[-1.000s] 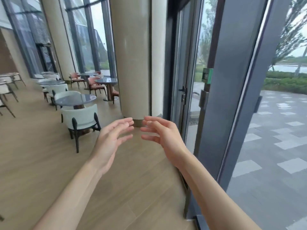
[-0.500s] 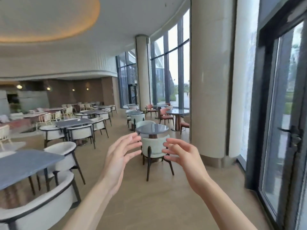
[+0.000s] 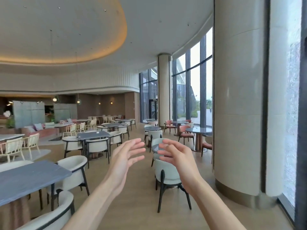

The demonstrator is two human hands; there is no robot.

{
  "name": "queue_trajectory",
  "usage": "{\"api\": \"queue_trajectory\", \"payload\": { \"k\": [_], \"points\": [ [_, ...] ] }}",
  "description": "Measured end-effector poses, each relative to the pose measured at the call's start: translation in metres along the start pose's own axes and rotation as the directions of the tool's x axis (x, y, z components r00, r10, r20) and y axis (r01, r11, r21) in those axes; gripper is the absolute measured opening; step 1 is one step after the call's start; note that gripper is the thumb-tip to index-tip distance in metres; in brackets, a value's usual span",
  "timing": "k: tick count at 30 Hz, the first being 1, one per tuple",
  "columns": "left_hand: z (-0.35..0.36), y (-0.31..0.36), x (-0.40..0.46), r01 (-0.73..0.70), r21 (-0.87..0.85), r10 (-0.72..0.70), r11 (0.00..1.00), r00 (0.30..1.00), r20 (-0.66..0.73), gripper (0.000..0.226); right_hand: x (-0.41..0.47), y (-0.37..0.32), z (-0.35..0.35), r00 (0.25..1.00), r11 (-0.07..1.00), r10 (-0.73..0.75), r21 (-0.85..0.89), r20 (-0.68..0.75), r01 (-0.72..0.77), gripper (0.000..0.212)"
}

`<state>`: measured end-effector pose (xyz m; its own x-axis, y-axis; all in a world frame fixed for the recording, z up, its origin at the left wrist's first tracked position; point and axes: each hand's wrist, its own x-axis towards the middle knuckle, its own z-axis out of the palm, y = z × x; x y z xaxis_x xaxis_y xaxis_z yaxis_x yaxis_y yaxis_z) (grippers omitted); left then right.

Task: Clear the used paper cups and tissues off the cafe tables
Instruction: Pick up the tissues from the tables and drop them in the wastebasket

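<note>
Head view: small white item (image 3: 96,132), blurred, on grey table (image 3: 93,135).

A single head-worn view looks forward across the cafe at standing height, tilted slightly down. Both forearms reach in from the bottom edge, close to the lens. The column (image 3: 239,97) stands near on the right; the tables (image 3: 93,135) recede far ahead, left.

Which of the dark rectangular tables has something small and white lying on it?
The second one back, behind the bare nearest table; a small white item lies near its far edge.
</note>
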<state>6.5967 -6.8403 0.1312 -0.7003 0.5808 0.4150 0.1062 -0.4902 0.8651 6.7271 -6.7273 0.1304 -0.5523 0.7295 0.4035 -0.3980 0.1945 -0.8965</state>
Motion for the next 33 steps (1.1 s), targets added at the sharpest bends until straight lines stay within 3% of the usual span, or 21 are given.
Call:
{"api": "queue_trajectory", "payload": {
  "k": [9,23,33],
  "points": [
    [-0.003,-0.071,0.121,0.004,0.097,0.007,0.995,0.994,-0.112,0.025,0.147,0.078,-0.008,0.994,0.999,0.037,0.023,0.101,-0.04,0.021],
    [-0.116,-0.166,0.415,-0.003,0.181,0.039,0.983,0.981,-0.193,0.027,0.433,0.226,0.135,0.962,0.999,0.03,-0.036,0.271,-0.021,0.027],
    [-0.166,-0.242,0.599,0.016,0.231,0.031,0.973,0.98,-0.198,0.026,0.615,0.315,0.183,0.936,0.998,0.003,-0.067,0.352,0.022,0.039]
  ]
}}
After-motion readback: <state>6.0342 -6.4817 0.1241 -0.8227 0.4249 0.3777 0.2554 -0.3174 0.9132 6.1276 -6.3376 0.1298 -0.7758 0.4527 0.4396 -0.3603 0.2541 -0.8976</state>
